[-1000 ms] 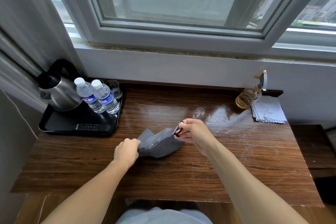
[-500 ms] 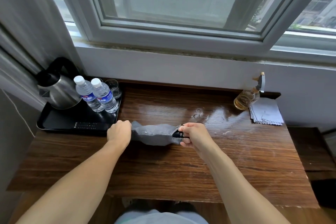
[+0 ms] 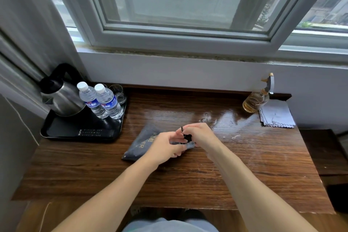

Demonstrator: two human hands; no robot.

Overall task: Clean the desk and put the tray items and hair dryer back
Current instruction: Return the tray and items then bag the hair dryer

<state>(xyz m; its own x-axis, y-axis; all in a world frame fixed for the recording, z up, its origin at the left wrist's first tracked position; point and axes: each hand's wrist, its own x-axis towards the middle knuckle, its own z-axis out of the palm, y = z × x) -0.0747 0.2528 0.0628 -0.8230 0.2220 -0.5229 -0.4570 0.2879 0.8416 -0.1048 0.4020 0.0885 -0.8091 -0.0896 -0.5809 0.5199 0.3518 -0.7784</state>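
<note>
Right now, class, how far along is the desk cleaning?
Done: black plastic tray holds steel kettle and two water bottles; wooden desk gleams wet. In hand: left hand and right hand grip grey fabric pouch by drawstring. Left: stowing pouch, amber spray bottle, grey cloth.

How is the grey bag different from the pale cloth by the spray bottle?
The bag is dark grey with gold letters; the cloth is pale and plain. The bag lies mid-desk; the cloth lies folded flat in the far right corner. The left hand and right hand hold the bag's end; no hand touches the cloth. Both are fabric resting on the desk.
</note>
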